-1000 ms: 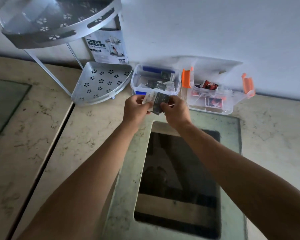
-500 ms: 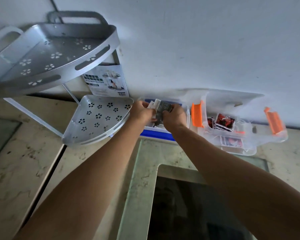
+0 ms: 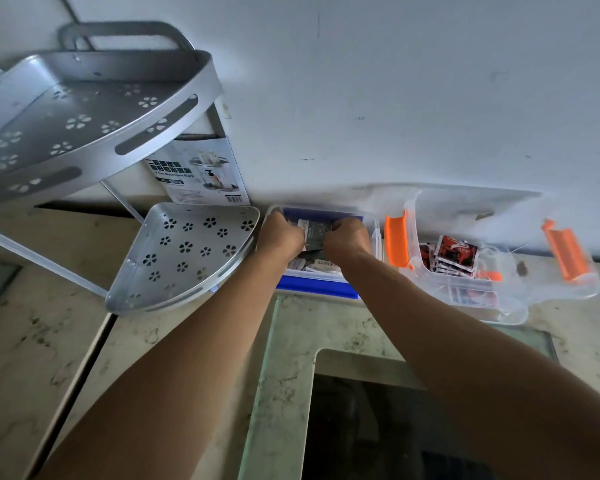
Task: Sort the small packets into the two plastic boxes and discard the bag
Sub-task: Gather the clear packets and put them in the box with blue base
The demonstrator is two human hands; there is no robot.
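Note:
My left hand (image 3: 279, 235) and my right hand (image 3: 345, 239) are both inside the clear box with blue clips (image 3: 314, 284) by the wall. Between them they grip a bunch of dark grey and white packets (image 3: 312, 233), held over other grey packets (image 3: 321, 265) lying in that box. To the right stands a second clear box with orange clips (image 3: 395, 240), holding red and black packets (image 3: 456, 252). No bag shows in this view.
A silver two-tier corner rack (image 3: 184, 258) with flower cut-outs stands left of the boxes, its product card (image 3: 201, 174) against the wall. The marble counter (image 3: 49, 341) has a glass-covered dark opening (image 3: 378, 427) under my forearms.
Both hands moved forward from the counter's edge into the blue-clip box, carrying the packets with them. The view tilted up toward the wall.

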